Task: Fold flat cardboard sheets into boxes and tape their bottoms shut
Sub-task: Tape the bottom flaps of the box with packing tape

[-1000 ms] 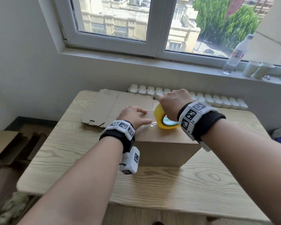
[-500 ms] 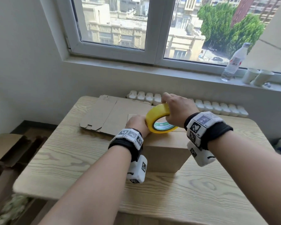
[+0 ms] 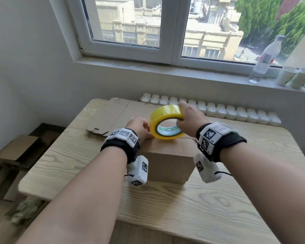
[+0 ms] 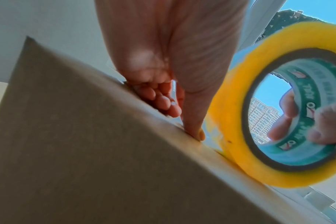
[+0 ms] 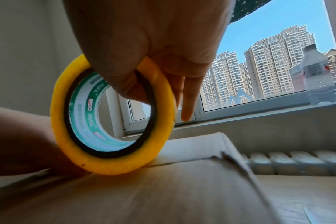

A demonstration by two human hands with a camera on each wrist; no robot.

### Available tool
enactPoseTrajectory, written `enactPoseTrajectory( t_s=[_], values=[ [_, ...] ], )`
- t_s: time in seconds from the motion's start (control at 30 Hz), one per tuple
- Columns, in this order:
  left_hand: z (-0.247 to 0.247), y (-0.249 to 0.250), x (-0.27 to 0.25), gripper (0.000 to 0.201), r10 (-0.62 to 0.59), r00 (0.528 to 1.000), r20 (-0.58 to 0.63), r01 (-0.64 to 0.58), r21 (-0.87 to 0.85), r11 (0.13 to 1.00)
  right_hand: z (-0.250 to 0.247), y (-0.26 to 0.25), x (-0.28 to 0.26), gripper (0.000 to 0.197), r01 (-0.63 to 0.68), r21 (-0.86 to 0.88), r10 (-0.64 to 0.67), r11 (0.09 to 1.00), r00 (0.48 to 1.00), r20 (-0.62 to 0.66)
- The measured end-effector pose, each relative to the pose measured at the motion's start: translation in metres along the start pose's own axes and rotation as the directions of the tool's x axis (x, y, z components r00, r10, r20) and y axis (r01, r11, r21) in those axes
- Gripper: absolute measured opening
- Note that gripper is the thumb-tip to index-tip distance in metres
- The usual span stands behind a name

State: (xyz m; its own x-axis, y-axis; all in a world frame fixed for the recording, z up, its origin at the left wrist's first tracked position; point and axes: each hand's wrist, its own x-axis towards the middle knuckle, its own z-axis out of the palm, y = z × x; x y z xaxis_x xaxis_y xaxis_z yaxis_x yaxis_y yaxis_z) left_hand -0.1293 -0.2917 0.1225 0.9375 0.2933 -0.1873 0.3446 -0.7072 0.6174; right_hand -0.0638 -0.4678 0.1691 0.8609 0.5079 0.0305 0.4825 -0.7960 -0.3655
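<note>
- Grip first: right hand (image 3: 189, 119) is clamped on the tape roll (image 3: 166, 121), thumb hooked into the core and fingers over the outer rim, with one finger pointing loose past the roll in the right wrist view. The roll stands on edge, its low rim touching the top of the box (image 3: 167, 161).
- Left hand (image 3: 138, 126) is just left of the roll. Its thumb presses down on the box top right beside the roll and the other fingers are curled in, pinning what looks like the tape's start, so it's pressing, not wrapped round anything.
- Under both hands the box sits on the table (image 3: 218, 205), bottom flaps up. The seam runs away from the roll toward the far edge, where one flap corner looks slightly lifted.
- My take on doing this bit well: keep that left thumb planted while the right hand pulls the roll along the seam, low and taut, centred on the gap so both flaps catch.
- Run it over the far edge and down the side a bit before tearing, then rub it flat.
- Beyond the grip, a flat sheet (image 3: 113, 113) lies on the table waiting its turn.
- Further back, a bottle (image 3: 266, 59) and cups (image 3: 295, 77) stand on the sill, well out of the way.
</note>
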Motion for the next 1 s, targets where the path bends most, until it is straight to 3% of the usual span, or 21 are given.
enactPoseTrajectory(
  t_s=[0.1,0.37,0.5,0.6,0.73,0.9,1.0],
  values=[
    [0.001,-0.001,0.003,0.019,-0.027,1.0,0.01,0.027,0.023,0.999,-0.012,0.007,-0.003,0.025,0.003,-0.095,-0.002,0.995,1.0,0.004],
    [0.0,-0.001,0.004,0.015,-0.041,0.999,0.013,0.04,0.028,0.999,-0.038,0.01,-0.008,0.02,0.019,-0.317,-0.015,0.948,1.0,0.015],
    [0.0,-0.002,0.006,0.015,-0.045,0.999,0.014,0.045,0.019,0.999,-0.043,0.013,-0.01,0.028,0.036,-0.441,-0.04,0.897,0.999,0.002],
    [0.0,-0.002,0.006,0.015,-0.049,0.999,0.019,0.048,0.022,0.999,-0.042,0.009,-0.011,0.018,0.068,-0.517,-0.076,0.853,0.997,0.006],
    [-0.001,0.004,0.005,0.018,-0.064,0.997,0.037,0.062,0.048,0.997,-0.042,0.0,-0.012,0.018,0.102,-0.553,-0.107,0.827,0.994,0.023],
    [0.003,0.022,0.007,0.041,-0.108,0.991,0.083,0.083,0.269,0.959,-0.039,-0.002,-0.013,0.019,0.094,-0.563,-0.105,0.821,0.994,0.013],
    [0.003,0.041,0.01,0.033,-0.06,0.994,0.095,0.034,0.257,0.966,-0.035,-0.004,-0.013,0.02,0.101,-0.549,-0.129,0.83,0.992,-0.012]
  ],
)
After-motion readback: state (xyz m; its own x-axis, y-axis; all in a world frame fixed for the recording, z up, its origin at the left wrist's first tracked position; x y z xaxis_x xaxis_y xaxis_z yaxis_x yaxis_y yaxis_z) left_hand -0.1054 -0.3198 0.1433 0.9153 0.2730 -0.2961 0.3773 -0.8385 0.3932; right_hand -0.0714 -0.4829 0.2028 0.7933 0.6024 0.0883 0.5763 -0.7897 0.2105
